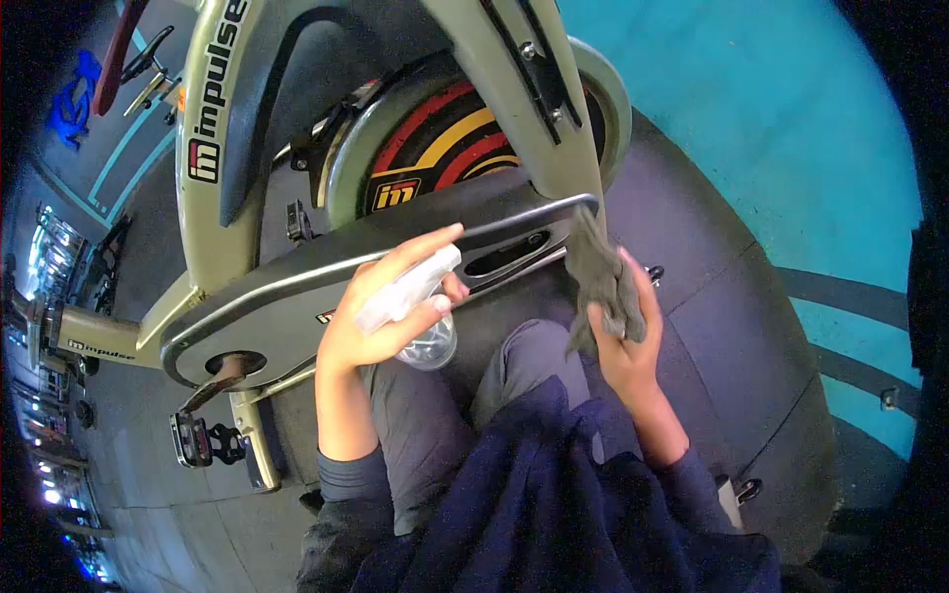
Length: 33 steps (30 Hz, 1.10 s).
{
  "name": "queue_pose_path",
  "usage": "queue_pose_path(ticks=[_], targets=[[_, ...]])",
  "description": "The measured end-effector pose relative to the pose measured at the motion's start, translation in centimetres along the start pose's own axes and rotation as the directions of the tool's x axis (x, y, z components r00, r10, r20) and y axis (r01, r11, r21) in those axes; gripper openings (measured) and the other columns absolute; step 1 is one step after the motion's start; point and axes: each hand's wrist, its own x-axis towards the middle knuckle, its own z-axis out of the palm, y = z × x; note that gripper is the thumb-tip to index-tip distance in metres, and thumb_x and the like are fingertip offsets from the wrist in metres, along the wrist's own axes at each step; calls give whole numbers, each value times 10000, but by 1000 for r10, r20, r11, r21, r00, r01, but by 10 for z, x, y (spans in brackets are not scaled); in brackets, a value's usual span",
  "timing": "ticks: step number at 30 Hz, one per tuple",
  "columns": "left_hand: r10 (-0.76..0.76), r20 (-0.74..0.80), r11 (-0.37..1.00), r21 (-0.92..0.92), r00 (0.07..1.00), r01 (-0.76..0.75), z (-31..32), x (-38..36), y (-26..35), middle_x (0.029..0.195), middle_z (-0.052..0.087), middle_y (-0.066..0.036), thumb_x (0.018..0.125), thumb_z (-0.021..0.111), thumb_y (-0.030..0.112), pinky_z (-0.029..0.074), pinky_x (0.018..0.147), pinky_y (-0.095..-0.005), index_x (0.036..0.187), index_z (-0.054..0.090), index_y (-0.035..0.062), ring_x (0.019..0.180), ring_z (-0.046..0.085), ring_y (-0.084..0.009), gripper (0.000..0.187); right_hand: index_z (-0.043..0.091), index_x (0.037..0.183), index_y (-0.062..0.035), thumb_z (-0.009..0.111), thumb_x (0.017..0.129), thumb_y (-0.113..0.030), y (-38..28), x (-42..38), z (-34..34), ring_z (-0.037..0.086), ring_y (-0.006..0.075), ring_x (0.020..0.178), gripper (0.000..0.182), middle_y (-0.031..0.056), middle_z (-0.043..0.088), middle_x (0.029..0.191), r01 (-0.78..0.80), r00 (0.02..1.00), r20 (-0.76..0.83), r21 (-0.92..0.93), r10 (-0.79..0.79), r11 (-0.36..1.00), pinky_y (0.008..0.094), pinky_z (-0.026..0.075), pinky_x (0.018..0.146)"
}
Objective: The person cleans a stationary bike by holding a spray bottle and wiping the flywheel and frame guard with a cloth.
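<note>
My left hand (371,321) is wrapped round a spray bottle (432,346) with a white trigger head and a clear body, its nozzle end toward the bike. The index finger lies stretched along the top of the sprayer. In my right hand (628,351) is a bunched grey cloth (598,272), pinched between thumb and fingers, its upper end overlapping the rear end of the chain guard. In front of both hands stands an exercise bike (213,178) with a grey chain guard (297,306) and a flywheel (435,148) marked in red, yellow and black.
A pedal (193,440) on its crank sticks out at the lower left of the bike. Dark rubber matting (712,296) lies under it, with turquoise flooring (712,89) beyond on the right. More gym equipment lines the far left.
</note>
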Motion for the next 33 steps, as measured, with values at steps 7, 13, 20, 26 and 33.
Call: queue_pose_path(ticks=[7,13,20,26,33], targets=[[66,61,967,-248,996,-48,-38,21,-10,810,612,-129,804,630,264,504,731,-340,1286,465,-75,759,613,-212,612,561,1187,-86,739,694,-141,-41,99,70,475,284,1052,527,107,500,1152,546,665,-184,-542,-724,639,374,409,859],[27,128,963,-269,991,8,-40,25,-16,854,611,-123,825,597,163,497,756,-329,1269,489,-62,787,611,-206,510,530,1237,-89,574,762,-185,-15,110,143,438,299,1197,487,112,457,1269,319,947,172,-421,-271,849,399,391,936],[24,134,967,-254,991,11,-36,25,-14,850,613,-109,811,578,91,495,749,-315,1247,522,-41,795,610,-182,459,188,1454,-21,594,834,-398,-14,106,151,159,345,1411,832,202,61,1539,176,979,186,-562,-84,808,495,323,1024],[-2,118,950,-311,993,39,-37,21,-14,863,612,-103,812,594,102,496,747,-302,1248,519,-43,805,608,-167,465,90,1466,-26,602,816,-311,-10,124,153,176,386,1387,875,224,99,1520,47,986,158,-555,50,831,512,299,1047],[4,143,960,-277,990,36,-36,24,-10,886,611,-99,814,606,108,500,733,-311,1223,543,-44,805,607,-167,440,104,1453,0,561,823,-262,-15,128,163,245,412,1350,822,274,173,1482,-164,976,37,-531,216,831,499,303,1050]])
